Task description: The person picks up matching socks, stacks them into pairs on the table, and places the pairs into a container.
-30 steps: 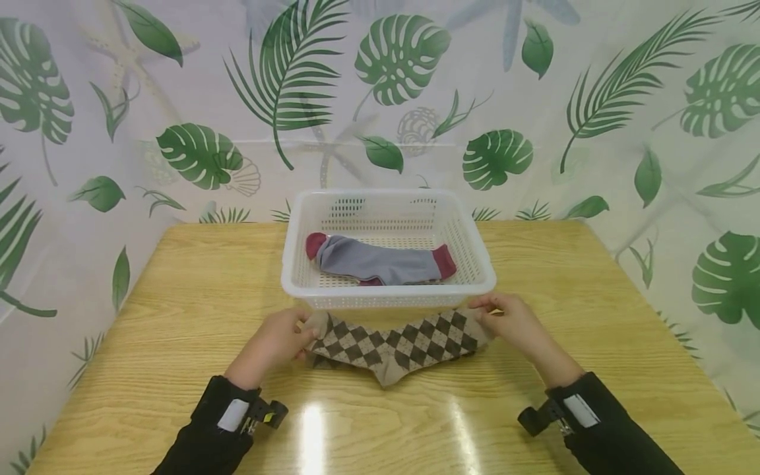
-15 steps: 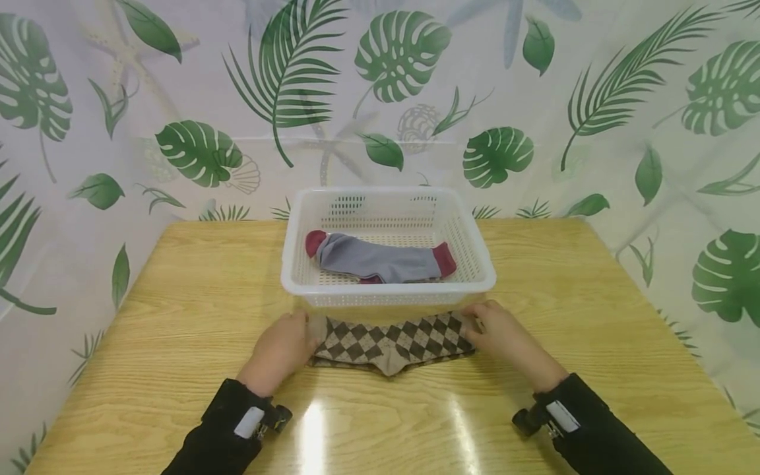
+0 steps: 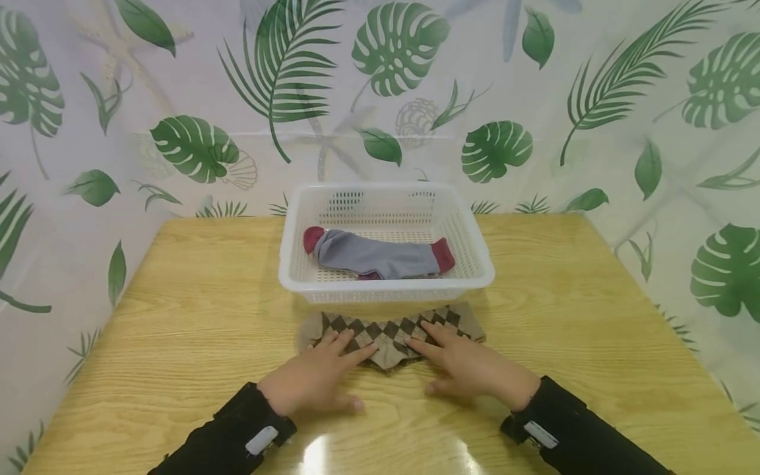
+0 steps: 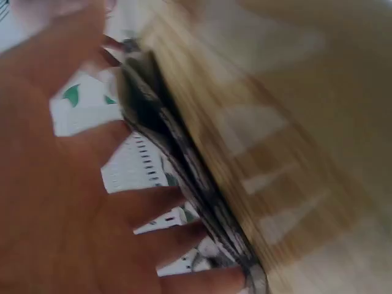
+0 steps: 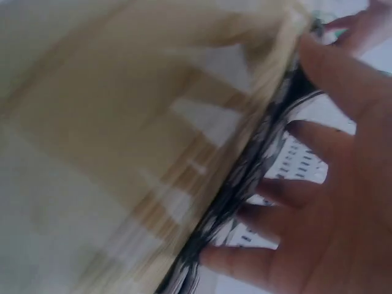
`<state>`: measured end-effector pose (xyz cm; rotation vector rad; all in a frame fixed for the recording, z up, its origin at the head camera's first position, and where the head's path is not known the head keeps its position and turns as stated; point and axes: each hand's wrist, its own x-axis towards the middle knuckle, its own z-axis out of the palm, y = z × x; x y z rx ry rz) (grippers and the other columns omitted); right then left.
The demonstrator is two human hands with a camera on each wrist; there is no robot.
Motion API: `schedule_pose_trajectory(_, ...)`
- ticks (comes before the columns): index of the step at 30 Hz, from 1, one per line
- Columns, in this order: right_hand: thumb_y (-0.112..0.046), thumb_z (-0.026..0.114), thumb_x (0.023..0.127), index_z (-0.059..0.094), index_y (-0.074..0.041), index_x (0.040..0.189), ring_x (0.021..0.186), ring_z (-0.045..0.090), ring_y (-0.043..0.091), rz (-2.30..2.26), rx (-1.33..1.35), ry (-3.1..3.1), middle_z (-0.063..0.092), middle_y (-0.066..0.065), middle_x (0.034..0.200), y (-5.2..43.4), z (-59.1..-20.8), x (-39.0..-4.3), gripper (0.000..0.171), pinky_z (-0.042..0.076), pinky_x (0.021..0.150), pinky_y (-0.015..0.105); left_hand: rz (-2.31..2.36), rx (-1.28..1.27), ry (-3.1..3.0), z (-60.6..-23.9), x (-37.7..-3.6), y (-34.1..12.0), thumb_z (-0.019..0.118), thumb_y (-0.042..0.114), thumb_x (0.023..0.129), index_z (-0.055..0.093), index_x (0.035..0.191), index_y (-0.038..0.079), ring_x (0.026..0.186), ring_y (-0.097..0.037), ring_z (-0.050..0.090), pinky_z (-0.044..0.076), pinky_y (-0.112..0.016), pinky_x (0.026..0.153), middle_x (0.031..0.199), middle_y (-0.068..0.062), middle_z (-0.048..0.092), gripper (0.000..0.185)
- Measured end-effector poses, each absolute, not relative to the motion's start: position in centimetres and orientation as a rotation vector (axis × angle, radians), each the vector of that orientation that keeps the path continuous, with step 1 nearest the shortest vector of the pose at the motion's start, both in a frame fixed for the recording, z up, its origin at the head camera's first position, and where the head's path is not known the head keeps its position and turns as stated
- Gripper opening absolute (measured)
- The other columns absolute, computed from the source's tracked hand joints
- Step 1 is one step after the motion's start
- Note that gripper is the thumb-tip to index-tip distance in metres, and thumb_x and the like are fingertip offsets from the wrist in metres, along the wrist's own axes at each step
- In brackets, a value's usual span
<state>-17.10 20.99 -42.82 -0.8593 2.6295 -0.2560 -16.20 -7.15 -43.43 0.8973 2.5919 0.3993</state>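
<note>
A pair of tan and brown argyle socks [image 3: 386, 349], stacked one on the other, lies across the table in front of the basket. My left hand [image 3: 320, 376] has its fingers spread straight, with the fingertips on the socks' left half. On the right half, the fingertips of my right hand [image 3: 466, 363] rest in the same spread way. Both thumbs point inward over the bare wood. From the side, the left wrist view shows the layered edge of the socks [image 4: 184, 153] along the left fingertips. The right wrist view shows that edge of the socks [image 5: 245, 171] under the right fingertips.
Just behind the socks stands a white perforated plastic basket [image 3: 386, 287]. Grey socks [image 3: 380, 257] with dark red toes and cuffs lie inside it. The wooden table [image 3: 196, 284] meets a leaf-printed sheet [image 3: 439, 158] at the back and sides.
Both hands have let go of the socks' ends and moved inward, fingers now spread on top. The argyle socks, earlier held up at their ends, now lie flat.
</note>
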Motion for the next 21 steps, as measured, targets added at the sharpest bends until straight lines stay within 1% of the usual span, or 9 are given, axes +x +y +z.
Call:
schedule_pose_trajectory(2, -0.041, 0.07, 0.088, 0.036, -0.02, 0.151, 0.136, 0.031, 0.047, -0.244, -0.882, 2.621, 0.021, 0.025, 0.156, 21.4, -43.1, -17.1, 0.075, 0.034, 0.105, 0.059, 0.395, 0.911, 2.567, -43.4, -16.4, -7.5, 0.069, 0.059, 0.081, 0.031, 0.152, 0.032, 0.141, -0.048, 0.019, 0.023, -0.069, 0.105, 0.157, -0.021, 0.02, 0.085)
schedule_pose_trajectory(5, -0.045, 0.068, 0.088, 0.036, -0.025, 0.151, 0.137, 0.03, 0.046, -0.238, -0.924, 2.614, 0.019, 0.022, 0.157, 22.1, -43.5, -17.1, 0.073, 0.034, 0.105, 0.06, 0.357, 0.933, 2.552, -43.4, -16.7, -7.9, 0.07, 0.061, 0.078, 0.032, 0.152, 0.036, 0.142, -0.049, 0.014, 0.017, -0.074, 0.104, 0.159, -0.02, 0.015, 0.087)
schedule_pose_trajectory(7, -0.045, 0.068, 0.088, 0.038, -0.026, 0.15, 0.137, 0.032, 0.045, -0.233, -0.954, 2.622, 0.02, 0.021, 0.157, 22.6, -43.7, -17.3, 0.071, 0.035, 0.104, 0.06, 0.319, 0.952, 2.553, -43.6, -16.8, -8.2, 0.07, 0.063, 0.075, 0.031, 0.151, 0.038, 0.142, -0.049, 0.012, 0.015, -0.074, 0.103, 0.16, -0.02, 0.012, 0.089)
schedule_pose_trajectory(10, -0.043, 0.069, 0.088, 0.042, -0.024, 0.148, 0.133, 0.037, 0.046, -0.238, -1.0, 2.637, 0.024, 0.022, 0.156, 23.2, -43.8, -17.6, 0.069, 0.038, 0.102, 0.058, 0.282, 0.976, 2.556, -43.9, -16.9, -8.2, 0.069, 0.068, 0.073, 0.029, 0.151, 0.042, 0.141, -0.051, 0.01, 0.013, -0.077, 0.101, 0.159, -0.022, 0.009, 0.092)
schedule_pose_trajectory(12, -0.041, 0.069, 0.088, 0.045, -0.022, 0.146, 0.13, 0.04, 0.047, -0.242, -1.016, 2.639, 0.027, 0.024, 0.154, 23.3, -43.6, -17.7, 0.066, 0.04, 0.101, 0.057, 0.277, 0.978, 2.551, -44.2, -16.8, -7.9, 0.068, 0.071, 0.07, 0.027, 0.15, 0.046, 0.14, -0.054, 0.008, 0.012, -0.08, 0.098, 0.159, -0.024, 0.007, 0.093)
schedule_pose_trajectory(14, -0.038, 0.069, 0.089, 0.05, -0.017, 0.143, 0.13, 0.039, 0.05, -0.227, -1.027, 2.643, 0.03, 0.026, 0.152, 22.9, -43.2, -17.8, 0.061, 0.039, 0.102, 0.058, 0.264, 0.973, 2.549, -44.3, -16.7, -7.6, 0.069, 0.072, 0.068, 0.025, 0.149, 0.049, 0.139, -0.057, 0.006, 0.01, -0.082, 0.096, 0.158, -0.027, 0.005, 0.095)
schedule_pose_trajectory(17, -0.032, 0.068, 0.09, 0.06, -0.004, 0.131, 0.133, 0.036, 0.049, -0.143, -1.075, 2.682, 0.035, 0.028, 0.149, 21.5, -42.5, -17.7, 0.05, 0.036, 0.105, 0.057, 0.226, 0.969, 2.553, -44.3, -16.5, -7.2, 0.071, 0.071, 0.065, 0.026, 0.148, 0.052, 0.137, -0.06, 0.005, 0.01, -0.084, 0.093, 0.156, -0.03, 0.004, 0.096)
schedule_pose_trajectory(19, -0.03, 0.069, 0.089, 0.058, 0.004, 0.13, 0.134, 0.035, 0.048, -0.079, -1.121, 2.702, 0.036, 0.028, 0.148, 20.1, -42.3, -17.4, 0.054, 0.035, 0.107, 0.054, 0.182, 0.974, 2.561, -44.2, -16.4, -7.1, 0.072, 0.07, 0.065, 0.026, 0.147, 0.053, 0.136, -0.061, 0.006, 0.012, -0.083, 0.093, 0.156, -0.031, 0.005, 0.096)
schedule_pose_trajectory(21, -0.033, 0.068, 0.089, 0.052, 0.006, 0.135, 0.136, 0.035, 0.043, -0.052, -1.144, 2.68, 0.034, 0.026, 0.15, 19.0, -42.3, -17.0, 0.062, 0.035, 0.108, 0.05, 0.139, 0.992, 2.57, -44.1, -16.4, -7.0, 0.072, 0.07, 0.065, 0.025, 0.147, 0.053, 0.136, -0.061, 0.007, 0.015, -0.083, 0.093, 0.155, -0.032, 0.006, 0.096)
